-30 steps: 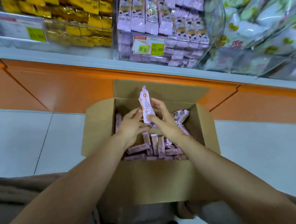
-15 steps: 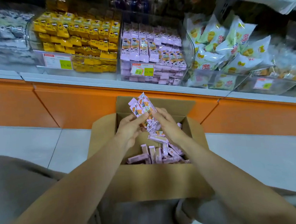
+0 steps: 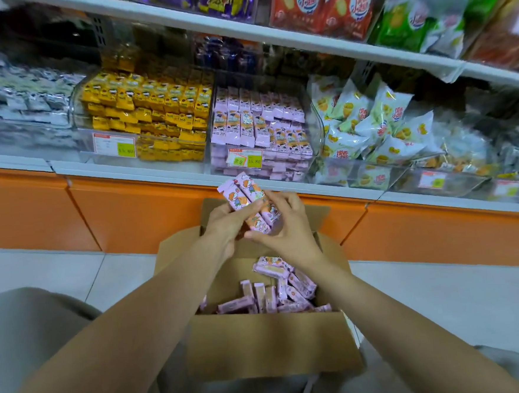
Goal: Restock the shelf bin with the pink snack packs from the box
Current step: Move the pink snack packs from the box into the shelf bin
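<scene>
left grip (image 3: 223, 226): fingers curled round pink packs (image 3: 247, 197)
right grip (image 3: 288, 234): pinching the same packs
box (image 3: 262, 346): more packs inside

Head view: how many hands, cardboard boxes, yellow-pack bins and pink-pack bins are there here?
Hands: 2 (left hand, right hand, both holding pink snack packs)
Cardboard box: 1
Yellow-pack bin: 1
Pink-pack bin: 1
Total: 5
</scene>
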The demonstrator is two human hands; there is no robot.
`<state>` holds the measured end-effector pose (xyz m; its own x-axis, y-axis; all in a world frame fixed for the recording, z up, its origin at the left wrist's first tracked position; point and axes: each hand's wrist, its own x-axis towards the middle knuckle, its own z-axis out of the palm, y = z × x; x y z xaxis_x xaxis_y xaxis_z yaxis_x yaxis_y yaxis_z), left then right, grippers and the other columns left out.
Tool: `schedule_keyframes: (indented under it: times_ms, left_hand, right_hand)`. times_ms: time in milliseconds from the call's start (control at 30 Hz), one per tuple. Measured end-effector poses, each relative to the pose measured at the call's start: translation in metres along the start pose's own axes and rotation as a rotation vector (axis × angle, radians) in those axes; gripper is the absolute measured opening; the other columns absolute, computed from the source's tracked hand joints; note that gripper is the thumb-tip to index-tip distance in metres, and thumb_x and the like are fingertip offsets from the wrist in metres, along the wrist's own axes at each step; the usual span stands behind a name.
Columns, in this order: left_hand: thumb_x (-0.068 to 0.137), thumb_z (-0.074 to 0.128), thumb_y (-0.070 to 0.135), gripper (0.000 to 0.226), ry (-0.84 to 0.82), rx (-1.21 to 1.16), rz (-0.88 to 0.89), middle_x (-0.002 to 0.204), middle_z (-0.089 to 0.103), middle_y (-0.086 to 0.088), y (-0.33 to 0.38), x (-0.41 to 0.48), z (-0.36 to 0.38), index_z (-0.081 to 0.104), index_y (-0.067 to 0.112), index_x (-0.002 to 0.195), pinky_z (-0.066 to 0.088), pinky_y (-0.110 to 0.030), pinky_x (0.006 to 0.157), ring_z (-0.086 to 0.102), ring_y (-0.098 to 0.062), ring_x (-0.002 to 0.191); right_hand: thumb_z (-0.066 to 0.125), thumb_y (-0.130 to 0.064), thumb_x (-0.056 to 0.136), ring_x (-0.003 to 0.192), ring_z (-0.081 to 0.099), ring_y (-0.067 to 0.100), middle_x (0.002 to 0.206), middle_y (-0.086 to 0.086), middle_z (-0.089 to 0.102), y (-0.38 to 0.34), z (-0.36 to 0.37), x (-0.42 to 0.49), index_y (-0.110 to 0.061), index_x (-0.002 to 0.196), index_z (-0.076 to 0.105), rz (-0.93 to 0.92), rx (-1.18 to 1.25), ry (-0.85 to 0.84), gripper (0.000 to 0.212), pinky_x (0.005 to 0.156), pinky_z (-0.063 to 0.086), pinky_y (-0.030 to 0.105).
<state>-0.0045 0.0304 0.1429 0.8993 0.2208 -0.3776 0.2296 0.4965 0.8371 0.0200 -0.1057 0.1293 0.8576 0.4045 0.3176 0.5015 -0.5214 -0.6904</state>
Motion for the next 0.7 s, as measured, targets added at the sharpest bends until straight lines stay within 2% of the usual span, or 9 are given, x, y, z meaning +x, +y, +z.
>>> schedule_keyframes:
  times_ms: [67,167,200,267,333,400,500,567,700]
  left_hand:
    - [0.08,0.076,0.012,0.019,-0.014,0.005,0.036,0.089,0.072,-0.009,0.011,0.006,0.012,0.068,0.01,0.097,0.047,-0.016,0.045,0.067,-0.016,0.065]
    - [0.081,0.075,0.033,0.028,-0.033,0.103,0.128,0.094,0.072,-0.008,0.032,0.02,0.029,0.068,0.009,0.094,0.055,-0.027,0.071,0.067,-0.021,0.085]
    - [0.084,0.071,0.04,0.034,-0.028,0.211,0.195,0.093,0.071,-0.007,0.04,0.026,0.034,0.067,0.008,0.092,0.053,-0.032,0.078,0.065,-0.02,0.088]
    - [0.09,0.063,0.038,0.029,0.026,0.479,0.441,0.096,0.068,-0.007,0.055,0.038,0.041,0.066,0.01,0.095,0.051,-0.037,0.084,0.063,-0.019,0.091]
    - [0.092,0.059,0.029,0.025,0.159,0.837,0.745,0.113,0.062,-0.007,0.067,0.054,0.039,0.062,0.013,0.111,0.047,-0.038,0.092,0.057,-0.021,0.107]
    - [0.089,0.057,0.026,0.036,0.232,1.207,0.978,0.13,0.054,-0.007,0.076,0.071,0.036,0.056,0.015,0.124,0.039,-0.041,0.1,0.045,-0.026,0.124]
    - [0.092,0.054,0.034,0.059,0.122,1.609,1.014,0.158,0.024,-0.004,0.083,0.1,0.033,0.035,0.02,0.146,0.014,-0.046,0.117,0.013,-0.029,0.147]
    - [0.095,0.048,0.039,0.068,0.056,1.776,0.992,0.162,0.008,-0.002,0.083,0.115,0.031,0.02,0.021,0.153,0.002,-0.045,0.119,-0.001,-0.027,0.149]
    - [0.094,0.051,0.041,0.065,0.029,1.803,1.052,0.156,0.03,-0.006,0.079,0.13,0.018,0.031,0.016,0.15,0.004,-0.045,0.119,0.019,-0.029,0.146]
  right_hand:
    - [0.077,-0.044,0.072,0.116,0.043,0.016,0.12,0.001,0.048,-0.005,-0.004,0.012,-0.018,0.139,0.044,-0.044,-0.097,0.063,0.08,0.097,0.04,0.029]
    - [0.069,-0.043,0.079,0.117,0.049,0.014,0.122,-0.002,0.054,-0.008,-0.022,0.038,-0.021,0.137,0.047,-0.036,-0.057,0.162,0.066,0.095,0.045,0.032]
    - [0.066,-0.048,0.08,0.118,0.05,0.014,0.124,-0.003,0.054,-0.008,-0.03,0.049,-0.023,0.135,0.048,-0.023,-0.035,0.187,0.064,0.094,0.045,0.032]
    - [0.061,-0.053,0.08,0.118,0.05,0.016,0.125,-0.003,0.055,-0.005,-0.044,0.075,-0.025,0.132,0.049,0.005,-0.042,0.244,0.061,0.094,0.045,0.033]
    - [0.062,-0.049,0.082,0.117,0.05,0.019,0.127,-0.001,0.054,-0.001,-0.058,0.104,-0.025,0.131,0.049,0.036,-0.099,0.29,0.056,0.094,0.045,0.037]
    - [0.064,-0.043,0.084,0.117,0.049,0.023,0.129,0.003,0.053,0.005,-0.066,0.132,-0.023,0.132,0.046,0.103,-0.164,0.293,0.054,0.092,0.044,0.038]
    - [0.065,-0.04,0.085,0.114,0.051,0.025,0.127,0.009,0.052,0.011,-0.066,0.162,-0.018,0.132,0.046,0.184,-0.243,0.263,0.055,0.087,0.042,0.034]
    - [0.065,-0.039,0.084,0.112,0.052,0.03,0.126,0.013,0.051,0.014,-0.06,0.177,-0.015,0.134,0.044,0.216,-0.277,0.24,0.06,0.088,0.045,0.036]
    - [0.066,-0.047,0.083,0.107,0.054,0.032,0.128,0.017,0.046,0.028,-0.044,0.196,-0.018,0.136,0.042,0.262,-0.312,0.131,0.065,0.088,0.046,0.037]
